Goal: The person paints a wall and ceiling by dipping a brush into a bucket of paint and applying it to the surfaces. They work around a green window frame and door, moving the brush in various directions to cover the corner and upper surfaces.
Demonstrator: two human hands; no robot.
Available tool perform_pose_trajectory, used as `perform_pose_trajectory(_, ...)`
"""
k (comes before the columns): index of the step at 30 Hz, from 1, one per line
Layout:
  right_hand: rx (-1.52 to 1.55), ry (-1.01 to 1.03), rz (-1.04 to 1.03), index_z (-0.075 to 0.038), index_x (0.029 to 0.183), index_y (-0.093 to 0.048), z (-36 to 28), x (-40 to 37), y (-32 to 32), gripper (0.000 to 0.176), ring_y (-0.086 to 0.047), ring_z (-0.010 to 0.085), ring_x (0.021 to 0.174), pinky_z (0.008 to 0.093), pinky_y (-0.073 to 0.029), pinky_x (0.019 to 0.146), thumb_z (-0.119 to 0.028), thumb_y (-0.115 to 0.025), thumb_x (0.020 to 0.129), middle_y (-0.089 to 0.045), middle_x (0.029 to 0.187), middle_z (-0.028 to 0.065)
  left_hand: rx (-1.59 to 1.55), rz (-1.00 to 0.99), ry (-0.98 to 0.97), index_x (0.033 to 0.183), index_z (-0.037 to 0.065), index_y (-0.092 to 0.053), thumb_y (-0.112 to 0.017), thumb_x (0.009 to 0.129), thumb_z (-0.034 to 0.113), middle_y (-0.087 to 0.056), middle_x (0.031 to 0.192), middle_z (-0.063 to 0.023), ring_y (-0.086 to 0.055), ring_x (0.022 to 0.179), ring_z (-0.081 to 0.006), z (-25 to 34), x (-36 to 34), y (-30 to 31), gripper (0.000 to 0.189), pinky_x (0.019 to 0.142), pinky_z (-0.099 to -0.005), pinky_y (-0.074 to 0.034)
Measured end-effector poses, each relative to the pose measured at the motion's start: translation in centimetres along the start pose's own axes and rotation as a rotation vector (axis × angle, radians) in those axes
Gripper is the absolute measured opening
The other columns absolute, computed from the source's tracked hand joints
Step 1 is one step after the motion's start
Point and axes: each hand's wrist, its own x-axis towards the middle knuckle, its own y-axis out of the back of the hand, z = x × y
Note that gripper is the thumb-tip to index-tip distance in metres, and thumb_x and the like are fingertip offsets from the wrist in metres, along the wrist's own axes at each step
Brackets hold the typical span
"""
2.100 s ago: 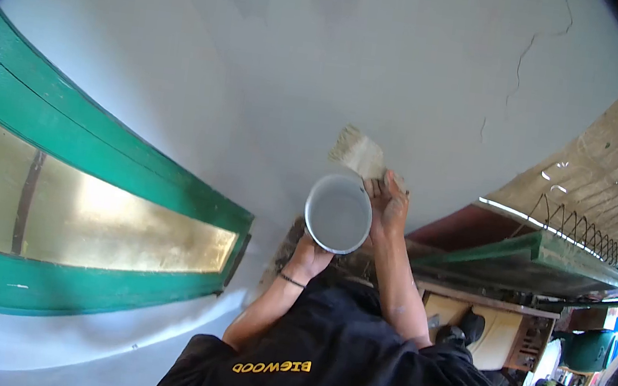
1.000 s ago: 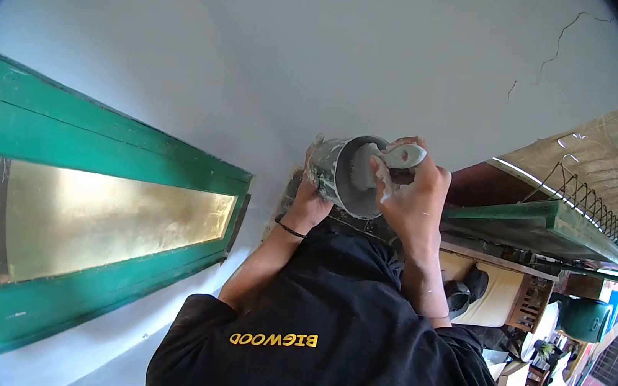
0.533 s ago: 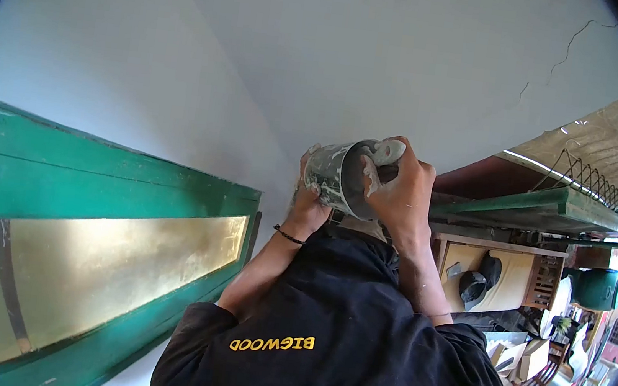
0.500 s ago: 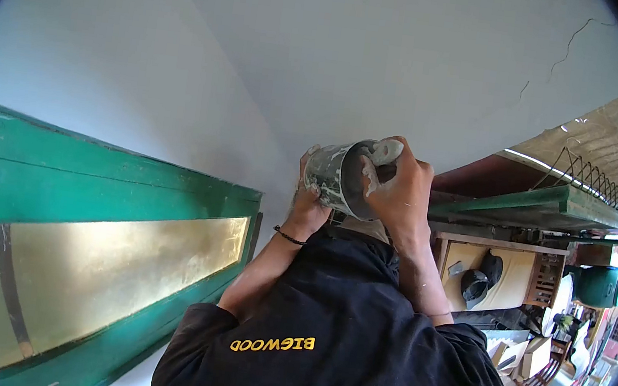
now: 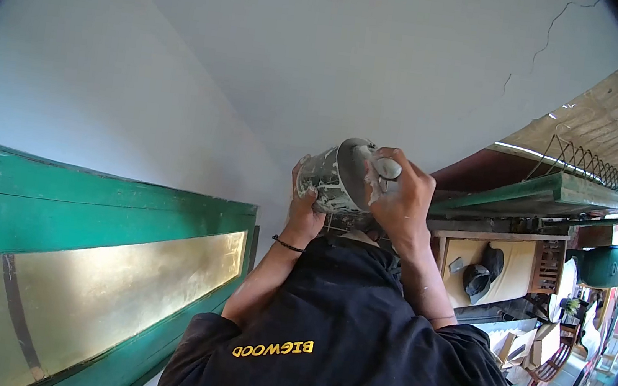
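My left hand (image 5: 307, 208) wraps round the side of a grey metal can (image 5: 318, 179) smeared with whitish paste. The can lies tilted in front of my chest, its mouth turned to the right. At that mouth, my right hand (image 5: 405, 193) is closed round a tool with a rounded, paste-coated handle end (image 5: 387, 169). The rest of the tool is hidden by my fingers and the can, so its kind does not show. White smears mark my right fingers.
A green wooden frame (image 5: 92, 201) with a frosted pane (image 5: 127, 290) is at left. Above is a pale wall surface (image 5: 342, 50) with a crack. On the right are a green shelf (image 5: 509, 194), wire hangers (image 5: 590, 162), a bench (image 5: 515, 272) with black caps (image 5: 480, 279), and clutter.
My right hand has turned a little at the can's mouth, and the tool's handle end now points more toward me. The view has shifted, with the green frame lower.
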Motion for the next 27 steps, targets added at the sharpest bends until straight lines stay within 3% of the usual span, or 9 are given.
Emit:
perform_pose_trajectory(3,-0.003,-0.035,-0.029,-0.007,0.100,-0.069,0.4,-0.2,0.0,0.026,-0.070,0.0398,0.079,0.0406,-0.055,0.067,-0.001,-0.078,0.076,-0.072,0.087,0.0179,0.061,0.026,-0.039,0.153,0.019,-0.030,-0.082,0.087,0.030,-0.050,0.144,-0.0113,-0.051,0.135,-0.0266,-0.6,0.1,-1.2,0.085,0.112,-0.0443,-0.047)
perform_pose_trajectory(6,0.042,-0.005,0.022,-0.005,0.099,-0.069,1.6,0.4,0.4,0.022,-0.072,0.0328,0.075,0.0371,-0.056,0.068,-0.004,-0.079,0.080,-0.073,0.083,0.0150,0.021,0.073,-0.002,0.153,0.018,-0.031,-0.080,0.090,0.030,-0.050,0.145,-0.0108,-0.051,0.136,-0.0264,-1.1,-0.3,-0.9,0.081,0.113,-0.0453,-0.047)
perform_pose_trajectory(9,0.313,-0.377,0.084,-0.001,0.101,-0.067,4.0,0.5,1.3,0.023,-0.072,0.0228,0.075,0.0338,-0.057,0.070,-0.009,-0.081,0.084,-0.072,0.084,0.0105,0.066,0.040,-0.017,0.155,0.025,-0.031,-0.069,0.096,0.043,-0.045,0.153,-0.0063,-0.045,0.142,-0.0260,-1.0,-0.6,-0.5,0.072,0.117,-0.0464,-0.042)
perform_pose_trajectory(13,0.858,-0.752,0.108,0.004,0.108,-0.064,7.2,1.1,1.8,0.033,-0.071,0.0199,0.082,0.0332,-0.059,0.077,-0.019,-0.079,0.091,-0.071,0.097,0.0113,0.083,0.123,-0.023,0.155,0.021,-0.032,-0.059,0.100,0.052,-0.045,0.154,-0.0070,-0.044,0.143,-0.0272,-0.3,-0.3,-1.7,0.069,0.117,-0.0475,-0.041)
perform_pose_trajectory(16,1.116,-0.884,-0.061,0.000,0.108,-0.064,9.3,1.2,1.7,0.024,-0.070,0.0191,0.087,0.0342,-0.060,0.078,-0.018,-0.074,0.095,-0.070,0.101,0.0076,0.104,0.095,-0.008,0.155,0.018,-0.033,-0.057,0.100,0.055,-0.045,0.155,-0.0078,-0.045,0.143,-0.0285,0.4,0.4,-1.8,0.071,0.117,-0.0495,-0.041)
perform_pose_trajectory(19,1.297,-0.925,-0.056,-0.002,0.108,-0.064,9.0,2.5,1.0,0.017,-0.071,0.0208,0.090,0.0348,-0.060,0.080,-0.015,-0.068,0.098,-0.071,0.102,0.0082,0.041,0.087,0.044,0.155,0.017,-0.035,-0.054,0.100,0.058,-0.045,0.155,-0.0091,-0.046,0.141,-0.0305,1.5,0.8,-3.1,0.071,0.114,-0.0528,-0.043)
perform_pose_trajectory(22,1.426,-0.800,0.030,-0.003,0.110,-0.064,6.7,5.2,1.0,0.013,-0.072,0.0219,0.093,0.0363,-0.060,0.081,-0.011,-0.065,0.099,-0.071,0.104,0.0089,-0.105,0.040,0.122,0.155,0.017,-0.036,-0.051,0.101,0.059,-0.047,0.154,-0.0107,-0.048,0.140,-0.0323,3.1,1.7,-4.9,0.070,0.111,-0.0562,-0.045)
perform_pose_trajectory(24,1.277,-0.512,0.066,-0.002,0.109,-0.064,4.6,8.3,2.0,0.021,-0.071,0.0198,0.090,0.0340,-0.059,0.081,-0.014,-0.074,0.094,-0.070,0.101,0.0078,-0.067,0.025,0.102,0.155,0.017,-0.037,-0.041,0.100,0.068,-0.047,0.154,-0.0128,-0.048,0.138,-0.0374,3.5,2.0,-6.0,0.075,0.110,-0.0635,-0.042)
perform_pose_trajectory(27,0.860,-0.045,0.166,0.001,0.105,-0.065,0.2,13.8,4.6,0.033,-0.069,0.0158,0.083,0.0308,-0.057,0.074,-0.019,-0.084,0.087,-0.069,0.093,0.0056,-0.139,-0.036,0.092,0.155,0.017,-0.037,-0.043,0.100,0.067,-0.047,0.153,-0.0148,-0.049,0.137,-0.0372,4.3,1.7,-6.5,0.075,0.110,-0.0634,-0.042)
